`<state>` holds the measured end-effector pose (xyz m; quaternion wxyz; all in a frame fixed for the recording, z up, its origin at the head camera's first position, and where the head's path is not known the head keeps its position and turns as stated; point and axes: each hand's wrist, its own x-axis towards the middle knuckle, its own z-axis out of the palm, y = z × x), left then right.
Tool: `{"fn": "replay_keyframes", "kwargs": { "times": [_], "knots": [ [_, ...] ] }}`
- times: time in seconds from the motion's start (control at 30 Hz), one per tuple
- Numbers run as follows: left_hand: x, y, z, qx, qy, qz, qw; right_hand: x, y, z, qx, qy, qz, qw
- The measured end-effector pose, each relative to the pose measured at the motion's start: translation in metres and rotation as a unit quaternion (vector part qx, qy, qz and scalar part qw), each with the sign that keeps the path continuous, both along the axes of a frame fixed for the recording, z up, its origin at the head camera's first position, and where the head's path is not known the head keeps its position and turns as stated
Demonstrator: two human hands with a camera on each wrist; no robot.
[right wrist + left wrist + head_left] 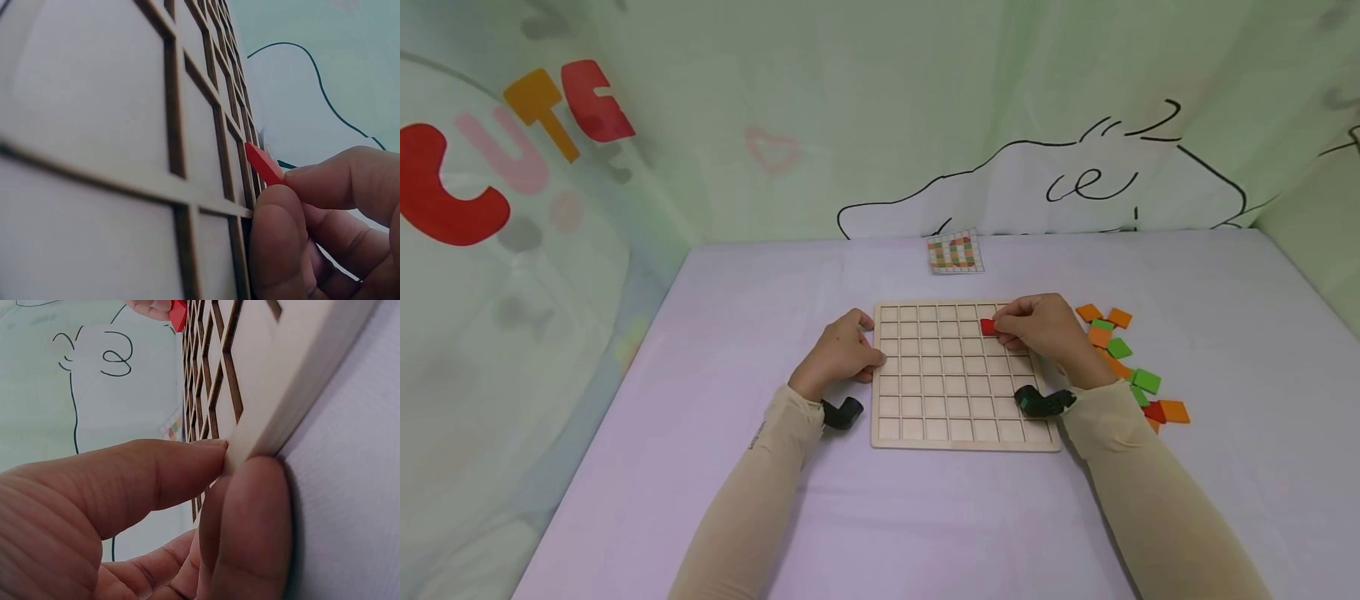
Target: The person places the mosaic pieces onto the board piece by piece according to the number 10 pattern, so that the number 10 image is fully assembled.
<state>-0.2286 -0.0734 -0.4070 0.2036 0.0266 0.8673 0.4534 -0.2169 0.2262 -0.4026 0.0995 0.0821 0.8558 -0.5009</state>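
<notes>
A square wooden grid board (pixel 925 385) lies flat on the table, divided by thin raised strips into many cells. At its left edge my left hand (pixel 842 350) pinches the rim; the left wrist view shows the thumb (pixel 187 464) on top and a finger against the side. My right hand (pixel 1039 327) is over the board's upper right part, pinching a small red square tile (pixel 988 327) between thumb and fingers. In the right wrist view the red tile (pixel 264 164) is tilted, with one edge at the grid; whether it touches the strips is hard to tell.
Orange and green tiles (pixel 1146 381) and a red tile (pixel 1154 412) are scattered right of the board, partly behind the right arm. A small pattern card (pixel 955 252) with coloured squares lies beyond the board. Printed curtains stand behind and at the left.
</notes>
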Motion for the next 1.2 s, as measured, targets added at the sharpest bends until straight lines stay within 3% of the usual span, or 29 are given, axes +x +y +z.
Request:
{"fn": "replay_keyframes", "kwargs": {
  "times": [0.53, 0.93, 1.1, 1.2],
  "knots": [
    [0.0, 0.0, 0.0, 0.01, -0.004, 0.006, 0.9999, -0.001, 0.001, -0.002, 0.01, 0.005, 0.01, 1.0],
    [-0.001, -0.004, -0.002, 0.021, -0.004, -0.009, 0.9997, -0.001, 0.015, 0.006, -0.041, 0.011, 0.002, 0.999],
    [0.0, -0.005, -0.002, 0.025, -0.01, -0.007, 0.9996, 0.003, 0.05, 0.021, 0.037, 0.002, -0.025, 0.999],
    [-0.001, -0.004, -0.002, 0.026, -0.007, -0.009, 0.9996, 0.011, 0.081, 0.026, 0.099, -0.004, -0.012, 0.995]
  ]
}}
